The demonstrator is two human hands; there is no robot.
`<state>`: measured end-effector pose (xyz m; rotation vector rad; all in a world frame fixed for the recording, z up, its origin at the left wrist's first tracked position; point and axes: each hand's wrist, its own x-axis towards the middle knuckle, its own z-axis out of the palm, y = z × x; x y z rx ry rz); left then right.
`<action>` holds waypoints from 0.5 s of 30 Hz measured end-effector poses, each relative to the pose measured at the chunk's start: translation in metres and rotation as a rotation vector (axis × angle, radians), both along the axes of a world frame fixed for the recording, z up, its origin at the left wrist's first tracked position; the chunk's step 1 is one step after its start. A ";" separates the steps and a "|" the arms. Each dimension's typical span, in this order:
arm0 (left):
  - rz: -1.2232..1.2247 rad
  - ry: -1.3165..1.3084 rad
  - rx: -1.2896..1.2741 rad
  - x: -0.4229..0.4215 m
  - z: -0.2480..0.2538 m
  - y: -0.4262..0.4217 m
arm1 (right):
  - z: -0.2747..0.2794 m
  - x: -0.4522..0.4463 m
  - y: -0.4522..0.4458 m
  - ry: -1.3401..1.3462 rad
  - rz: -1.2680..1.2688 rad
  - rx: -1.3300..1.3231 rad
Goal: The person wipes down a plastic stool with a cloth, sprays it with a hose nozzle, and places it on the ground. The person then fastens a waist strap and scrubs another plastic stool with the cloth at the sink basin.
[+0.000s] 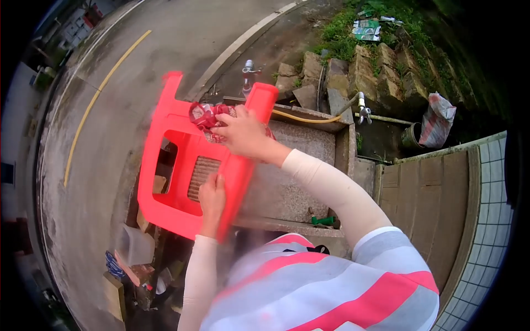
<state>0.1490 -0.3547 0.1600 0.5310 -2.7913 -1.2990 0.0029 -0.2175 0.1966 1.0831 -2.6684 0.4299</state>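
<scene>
A bright red plastic stool is tilted on its side over a stone wash basin, its openings facing left. My left hand is closed on the stool's inner edge, the thumb lying along it. Against the upper part of the stool, my right hand presses a crumpled red-and-white patterned cloth, fingers bent over it. Part of the cloth is hidden under that hand. Through the stool's opening shows a ribbed surface.
The stone basin has a tap with a yellow hose beyond it. A green-handled valve sits at its near side. Stone blocks and a plastic sack stand farther right; a pale plastic container lies left.
</scene>
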 end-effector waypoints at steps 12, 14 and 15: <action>0.097 0.656 -0.245 0.036 0.033 -0.093 | -0.003 0.094 0.020 0.093 0.105 -0.208; 0.366 0.543 -0.164 0.051 0.016 -0.163 | -0.004 0.109 0.012 0.135 0.210 -0.156; 0.511 0.468 0.006 0.059 0.010 -0.187 | -0.006 0.117 0.005 0.155 0.262 -0.139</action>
